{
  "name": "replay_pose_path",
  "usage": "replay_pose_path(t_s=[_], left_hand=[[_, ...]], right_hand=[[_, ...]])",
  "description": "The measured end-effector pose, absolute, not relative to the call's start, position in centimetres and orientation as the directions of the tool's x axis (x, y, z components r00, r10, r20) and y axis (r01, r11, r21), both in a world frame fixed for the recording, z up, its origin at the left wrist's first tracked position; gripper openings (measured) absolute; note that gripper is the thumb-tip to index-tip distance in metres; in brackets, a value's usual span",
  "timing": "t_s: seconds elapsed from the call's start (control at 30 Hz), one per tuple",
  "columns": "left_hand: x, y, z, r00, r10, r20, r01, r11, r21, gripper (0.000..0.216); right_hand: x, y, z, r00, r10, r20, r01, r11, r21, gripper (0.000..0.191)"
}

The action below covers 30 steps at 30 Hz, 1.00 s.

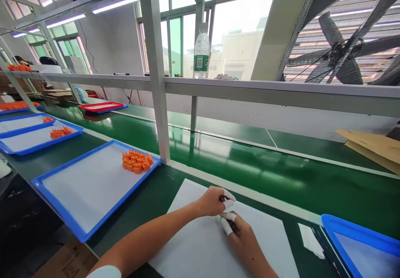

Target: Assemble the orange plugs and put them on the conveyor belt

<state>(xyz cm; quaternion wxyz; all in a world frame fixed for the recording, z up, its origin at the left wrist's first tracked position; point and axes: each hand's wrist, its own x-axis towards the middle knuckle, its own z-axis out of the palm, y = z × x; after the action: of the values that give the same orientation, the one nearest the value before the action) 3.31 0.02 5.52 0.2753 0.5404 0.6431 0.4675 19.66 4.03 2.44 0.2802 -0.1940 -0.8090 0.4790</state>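
My left hand (213,201) reaches in over a white sheet (265,236) on the green workbench. White finger covers sit on its thumb and forefinger, which are drawn together in a pinch. Close below and to the right, almost touching it, is my right hand (242,234), also with white-covered fingertips pressed together. Whatever lies between the fingertips of either hand is too small or hidden to make out. Left of the sheet, a blue-rimmed tray (81,182) holds a cluster of small orange plastic parts (136,161) at its far right corner.
Behind the hands runs a shiny green conveyor belt (250,174). A metal post (156,70) rises to a shelf bearing a water bottle (201,53). Another blue tray (365,244) and a white scrap (311,240) lie right. Cardboard (375,149) lies beyond the belt.
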Motion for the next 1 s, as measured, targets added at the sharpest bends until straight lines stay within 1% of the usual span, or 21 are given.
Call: replay_pose_path(t_s=[0.1, 0.23, 0.3, 0.43, 0.5, 0.57, 0.63, 0.7, 0.77, 0.83, 0.9, 1.0], left_hand=[[4.1, 0.6, 3.9, -0.284, 0.95, 0.128, 0.39, -0.008, 0.921, 0.022], [3.9, 0.4, 3.2, -0.319, 0.94, 0.124, 0.296, -0.025, 0.955, 0.016], [3.5, 0.6, 3.2, -0.331, 0.937, 0.109, 0.215, -0.037, 0.976, 0.017], [2.1, 1.3, 3.2, -0.358, 0.933, 0.036, 0.004, -0.037, 0.999, 0.027], [1.1, 1.7, 3.2, -0.358, 0.934, 0.005, -0.09, -0.04, 0.995, 0.031], [0.2, 2.1, 3.2, -0.342, 0.939, -0.009, -0.158, -0.048, 0.986, 0.031], [-0.3, 2.3, 3.2, -0.323, 0.946, -0.038, -0.249, -0.046, 0.967, 0.029], [-0.6, 2.4, 3.3, -0.306, 0.948, -0.087, -0.348, -0.026, 0.937, 0.03], [-0.6, 2.4, 3.4, -0.275, 0.954, -0.123, -0.403, 0.002, 0.915, 0.032], [-0.5, 2.4, 3.6, -0.225, 0.967, -0.119, -0.4, 0.019, 0.916, 0.028], [-0.5, 2.3, 3.9, -0.179, 0.977, -0.112, -0.395, 0.033, 0.918, 0.022], [-0.5, 2.1, 4.2, -0.156, 0.98, -0.123, -0.44, 0.043, 0.897, 0.018]], right_hand=[[19.6, 4.1, 1.9, -0.767, 0.577, 0.28, 0.023, 0.461, -0.887, 0.027], [19.5, 4.3, 2.3, -0.81, 0.532, 0.244, 0.074, 0.506, -0.859, 0.021], [19.4, 4.4, 2.9, -0.811, 0.537, 0.233, 0.086, 0.503, -0.86, 0.019], [19.0, 4.4, 3.9, -0.782, 0.588, 0.206, 0.103, 0.447, -0.888, 0.017], [18.6, 4.8, 4.1, -0.756, 0.64, 0.137, 0.122, 0.344, -0.931, 0.017], [18.2, 5.6, 4.3, -0.738, 0.674, -0.004, 0.135, 0.142, -0.981, 0.023], [17.7, 6.5, 4.6, -0.717, 0.684, -0.138, 0.124, -0.071, -0.99, 0.032], [17.1, 7.5, 4.9, -0.681, 0.708, -0.19, 0.081, -0.185, -0.979, 0.039], [16.4, 8.3, 5.3, -0.641, 0.75, -0.164, -0.008, -0.22, -0.975, 0.041], [15.5, 8.8, 5.4, -0.637, 0.764, -0.108, -0.134, -0.247, -0.96, 0.041], [14.8, 9.1, 5.3, -0.668, 0.742, -0.058, -0.259, -0.305, -0.916, 0.038], [14.3, 9.2, 5.1, -0.725, 0.688, -0.018, -0.336, -0.376, -0.864, 0.033]])
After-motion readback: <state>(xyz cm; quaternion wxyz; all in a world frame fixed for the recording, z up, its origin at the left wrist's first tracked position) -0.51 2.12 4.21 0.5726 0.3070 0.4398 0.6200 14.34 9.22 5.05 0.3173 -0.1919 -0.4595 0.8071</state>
